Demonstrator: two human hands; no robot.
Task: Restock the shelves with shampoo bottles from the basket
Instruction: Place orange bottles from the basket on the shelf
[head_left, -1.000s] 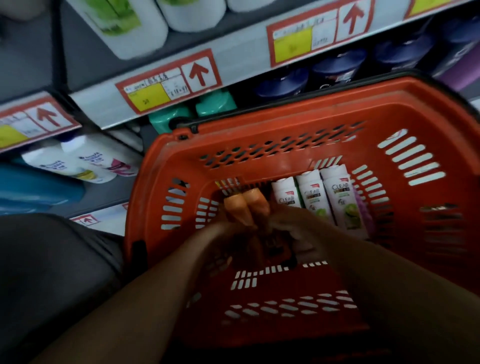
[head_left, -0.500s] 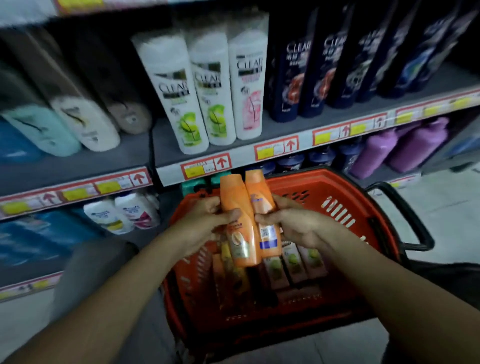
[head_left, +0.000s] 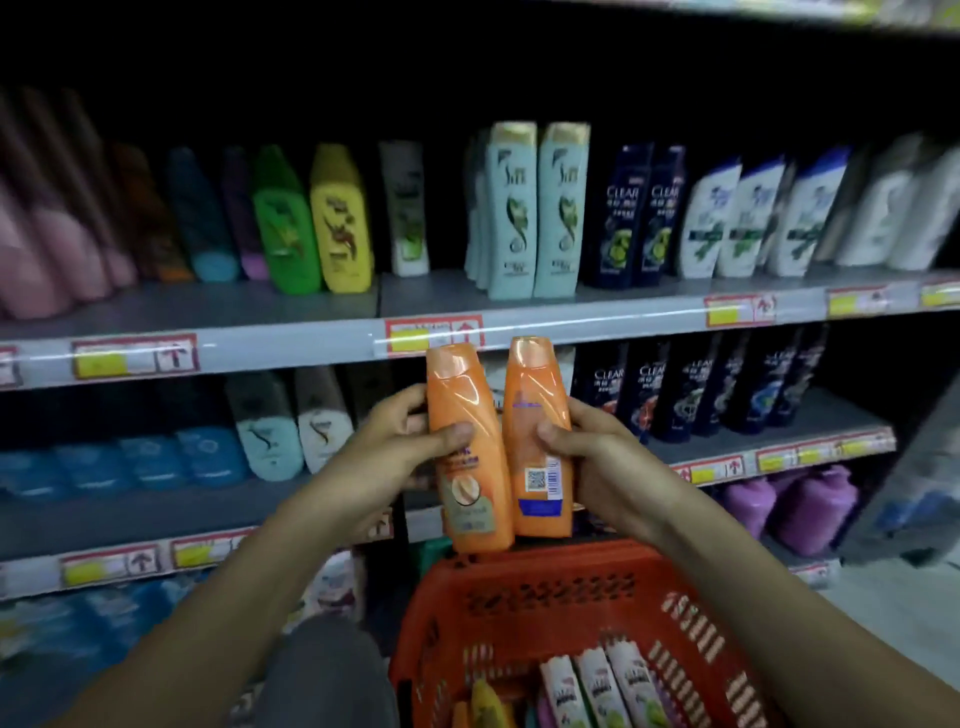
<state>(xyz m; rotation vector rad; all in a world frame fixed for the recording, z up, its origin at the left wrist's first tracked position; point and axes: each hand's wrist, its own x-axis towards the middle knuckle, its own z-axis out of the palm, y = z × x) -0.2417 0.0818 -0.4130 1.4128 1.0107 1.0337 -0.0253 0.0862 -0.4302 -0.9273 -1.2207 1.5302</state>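
Two orange shampoo bottles (head_left: 511, 447) are held upright side by side, touching, above the far rim of the red basket (head_left: 524, 577) and in front of the shelves (head_left: 291, 340); they look like stiff, glossy plastic, probably a bit slippery and not too heavy, so the narrow waist is likely the best place to be gripped. The left one is wrapped at mid-height by the left hand (head_left: 400, 441), thumb across the front, and the right one is clamped the same way by the right hand (head_left: 587, 452), both forearms raised from below.
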